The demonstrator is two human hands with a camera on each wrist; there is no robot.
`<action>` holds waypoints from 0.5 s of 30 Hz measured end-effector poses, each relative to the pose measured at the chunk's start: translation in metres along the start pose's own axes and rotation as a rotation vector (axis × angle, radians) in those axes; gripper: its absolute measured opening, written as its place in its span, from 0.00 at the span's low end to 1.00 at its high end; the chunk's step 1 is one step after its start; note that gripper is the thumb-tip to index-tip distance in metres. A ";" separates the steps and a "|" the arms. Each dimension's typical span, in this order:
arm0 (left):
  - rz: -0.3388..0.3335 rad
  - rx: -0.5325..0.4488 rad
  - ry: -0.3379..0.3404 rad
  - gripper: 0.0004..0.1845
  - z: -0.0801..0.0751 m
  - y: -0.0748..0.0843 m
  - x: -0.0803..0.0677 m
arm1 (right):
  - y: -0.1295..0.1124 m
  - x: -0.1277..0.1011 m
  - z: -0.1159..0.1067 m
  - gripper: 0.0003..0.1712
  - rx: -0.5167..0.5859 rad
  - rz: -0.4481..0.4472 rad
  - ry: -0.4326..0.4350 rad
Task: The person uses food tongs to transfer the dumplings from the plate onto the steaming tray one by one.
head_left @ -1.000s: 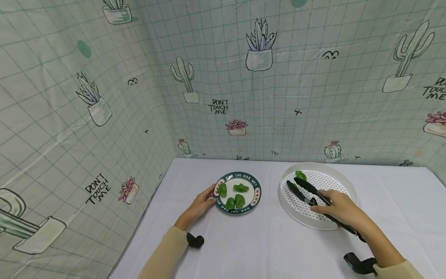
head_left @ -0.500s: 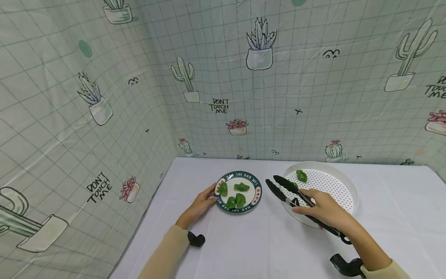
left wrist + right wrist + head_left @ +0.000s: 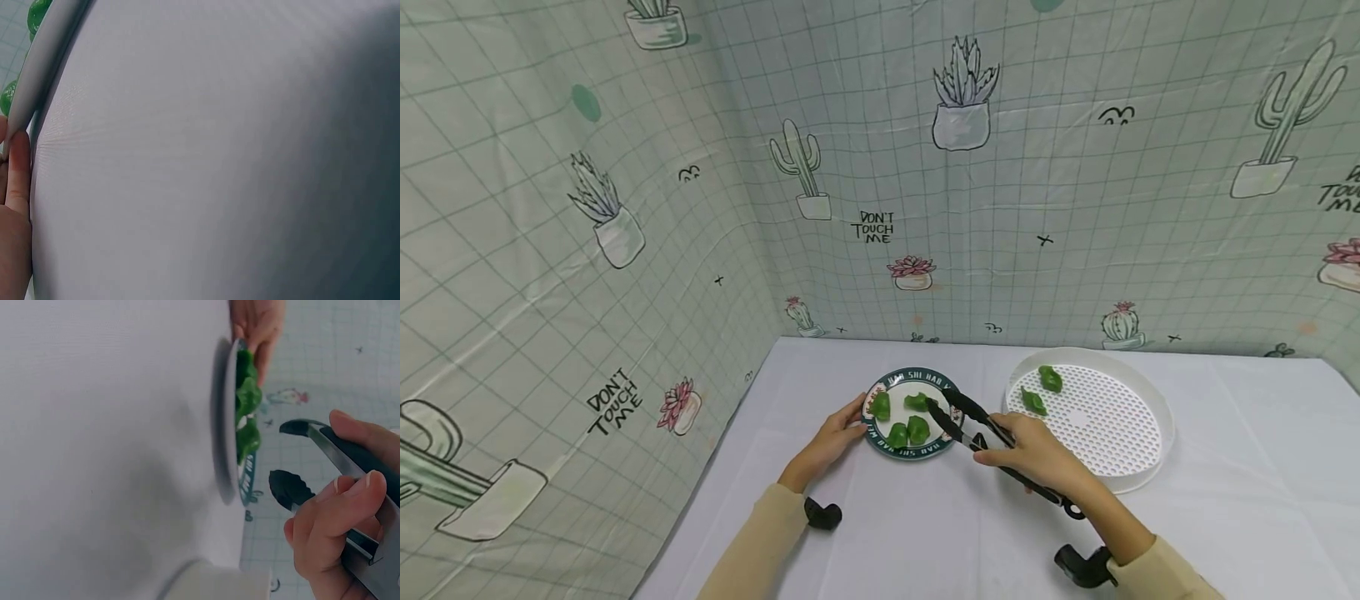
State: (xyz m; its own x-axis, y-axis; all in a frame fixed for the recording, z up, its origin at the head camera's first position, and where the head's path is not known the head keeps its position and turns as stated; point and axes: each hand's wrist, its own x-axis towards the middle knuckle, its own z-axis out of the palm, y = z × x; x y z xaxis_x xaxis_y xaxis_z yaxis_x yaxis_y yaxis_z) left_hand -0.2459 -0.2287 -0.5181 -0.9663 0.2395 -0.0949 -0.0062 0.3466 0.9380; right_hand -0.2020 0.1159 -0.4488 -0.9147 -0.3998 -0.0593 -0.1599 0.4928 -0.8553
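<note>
A round patterned plate [image 3: 951,427] holds several green dumplings [image 3: 916,429] near the table's middle. My left hand [image 3: 841,431] holds its left rim, with a finger [image 3: 17,178] lying along the plate's edge [image 3: 39,74]. Around a pair of black tongs [image 3: 970,421] my right hand [image 3: 1028,452] is curled. The tong tips stand apart with nothing between them, above the plate's right side. In the right wrist view the tongs [image 3: 294,487] hover just beside the dumplings [image 3: 247,403], gripped by my fingers [image 3: 337,522].
A white perforated round tray [image 3: 1112,433] sits right of the plate with two green dumplings [image 3: 1049,379] at its far left. A cactus-print cloth [image 3: 925,167] walls in the back and left. The white tablecloth [image 3: 940,533] stretches toward me.
My right hand has carried the tongs left, from over the white tray to over the plate. One more dumpling now shows in the tray. The left hand has stayed on the plate's rim.
</note>
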 end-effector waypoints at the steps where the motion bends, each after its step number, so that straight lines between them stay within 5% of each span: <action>1: -0.001 0.003 0.001 0.33 0.000 0.000 0.000 | 0.001 0.004 0.003 0.46 -0.004 0.001 0.002; 15: -0.007 0.003 -0.001 0.33 -0.002 0.000 -0.001 | 0.004 0.033 0.023 0.43 -0.058 0.043 0.014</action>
State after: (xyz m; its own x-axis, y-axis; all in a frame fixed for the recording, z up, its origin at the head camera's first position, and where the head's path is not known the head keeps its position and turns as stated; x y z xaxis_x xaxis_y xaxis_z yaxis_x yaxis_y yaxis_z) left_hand -0.2453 -0.2304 -0.5174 -0.9660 0.2376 -0.1016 -0.0122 0.3509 0.9363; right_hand -0.2239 0.0864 -0.4660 -0.9261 -0.3668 -0.0878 -0.1414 0.5533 -0.8209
